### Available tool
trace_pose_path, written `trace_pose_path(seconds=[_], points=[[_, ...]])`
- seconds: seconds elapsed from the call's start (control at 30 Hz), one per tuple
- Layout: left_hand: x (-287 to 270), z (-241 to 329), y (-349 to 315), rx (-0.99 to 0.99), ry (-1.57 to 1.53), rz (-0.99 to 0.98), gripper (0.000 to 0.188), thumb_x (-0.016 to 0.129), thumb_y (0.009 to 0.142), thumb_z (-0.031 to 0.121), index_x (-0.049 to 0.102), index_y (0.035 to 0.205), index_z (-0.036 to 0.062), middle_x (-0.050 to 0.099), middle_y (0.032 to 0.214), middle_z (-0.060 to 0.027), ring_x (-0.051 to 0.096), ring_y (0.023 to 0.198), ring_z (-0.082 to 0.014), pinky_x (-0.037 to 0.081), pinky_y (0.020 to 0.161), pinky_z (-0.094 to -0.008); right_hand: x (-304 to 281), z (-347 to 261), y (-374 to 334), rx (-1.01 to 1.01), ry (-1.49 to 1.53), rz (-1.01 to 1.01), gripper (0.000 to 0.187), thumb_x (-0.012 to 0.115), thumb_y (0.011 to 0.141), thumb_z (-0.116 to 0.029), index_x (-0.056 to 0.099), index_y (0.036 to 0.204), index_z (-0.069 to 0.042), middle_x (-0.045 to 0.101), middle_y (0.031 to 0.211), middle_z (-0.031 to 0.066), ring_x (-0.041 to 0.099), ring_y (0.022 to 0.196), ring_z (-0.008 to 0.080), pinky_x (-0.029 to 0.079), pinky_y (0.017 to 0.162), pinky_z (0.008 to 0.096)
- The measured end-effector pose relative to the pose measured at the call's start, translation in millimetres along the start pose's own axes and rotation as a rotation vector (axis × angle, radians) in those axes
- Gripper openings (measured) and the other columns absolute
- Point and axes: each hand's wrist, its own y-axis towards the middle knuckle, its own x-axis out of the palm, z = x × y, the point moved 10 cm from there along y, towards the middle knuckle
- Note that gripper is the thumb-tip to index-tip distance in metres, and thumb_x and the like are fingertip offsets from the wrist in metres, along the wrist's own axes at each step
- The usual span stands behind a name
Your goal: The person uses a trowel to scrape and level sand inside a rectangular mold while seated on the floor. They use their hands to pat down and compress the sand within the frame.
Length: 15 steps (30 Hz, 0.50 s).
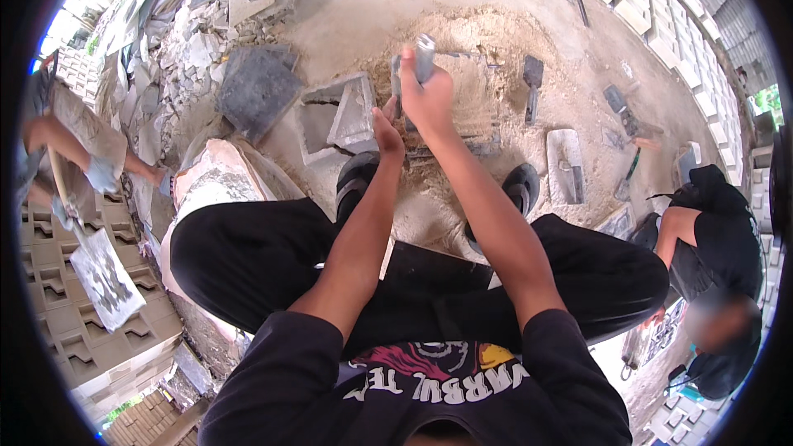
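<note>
My right hand [428,103] is closed around a grey, metallic-looking bar [424,56], held over a mould frame [467,149] filled with sandy material. The bar's lower part is hidden by the fingers. My left hand [387,130] is lower and to the left, by the mould's left edge, its fingers stretched forward and partly hidden. Just left of that hand stands a grey cast block [355,120] with open hollows, leaning at an angle. My shoes flank the mould's near side.
A small shovel [531,87] and a pale trough [565,167] lie to the right. Dark slabs [258,92] and rubble [178,58] are at left. A person at far left holds a shovel [107,277]; another person [714,239] crouches at right. Stacked blocks [661,21] line the far right.
</note>
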Motion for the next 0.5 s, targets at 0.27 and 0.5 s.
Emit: trace_pose_path(seconds=[0.27,0.5], points=[[37.8,30.2,-27.4,0.331,0.797,-0.086,0.059,0.017,0.103,0.037,0.044,0.139,-0.0015,0.042,0.146,-0.0178,0.027,0.142,-0.0339,0.016,0.117,-0.0411,-36.9,23.9,16.1,0.149,-0.021,-0.021,0.057,0.052,0.097,-0.046,0.052,0.056,-0.007,0.051,0.049,0.0008,0.047,0.044,0.0106,0.036,0.042,0.0323],[67.1,31.4,-51.3,0.540,1.479,-0.146,0.058,0.029,0.100,0.034,0.035,0.142,-0.0046,0.036,0.150,-0.0192,0.026,0.143,-0.0326,0.014,0.118,-0.0467,-91.0,42.8,9.0,0.244,0.086,0.089,0.053,0.053,0.099,-0.042,0.046,0.056,-0.010,0.048,0.051,-0.0006,0.046,0.045,0.0111,0.035,0.044,0.0291]])
